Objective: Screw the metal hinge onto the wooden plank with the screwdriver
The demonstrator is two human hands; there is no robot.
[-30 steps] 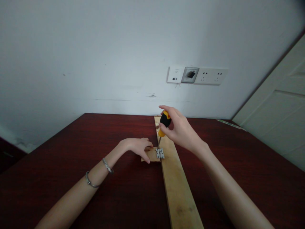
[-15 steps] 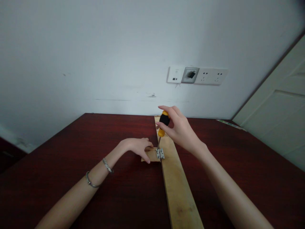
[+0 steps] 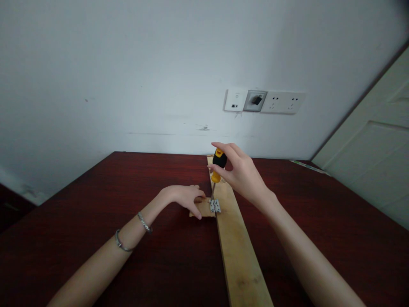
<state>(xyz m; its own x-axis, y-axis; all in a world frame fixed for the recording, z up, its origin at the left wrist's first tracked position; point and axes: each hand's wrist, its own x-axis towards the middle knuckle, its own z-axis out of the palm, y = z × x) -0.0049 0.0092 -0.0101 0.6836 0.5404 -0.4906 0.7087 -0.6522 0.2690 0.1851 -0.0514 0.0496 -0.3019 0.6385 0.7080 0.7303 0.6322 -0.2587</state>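
A yellow and black screwdriver (image 3: 219, 159) stands nearly upright between the thumb and fingers of my right hand (image 3: 242, 170). Its tip meets the far end of a metal hinge (image 3: 215, 205). One leaf of the hinge lies on a small wooden piece (image 3: 206, 209), the other on a long wooden plank (image 3: 238, 243). With thumb on the near side and fingers on the far side, my left hand (image 3: 187, 200) grips the small piece. Any screw under the tip is too small to make out.
The dark red table (image 3: 153, 170) runs up to a pale wall (image 3: 128, 76) with sockets (image 3: 283, 102). A thin pale strip (image 3: 309, 167) lies at the back right, by a panelled door (image 3: 377, 140).
The screwdriver handle has turned a little and tilted slightly left, along with the right hand's fingers. My left hand, the hinge and the wood have stayed put.
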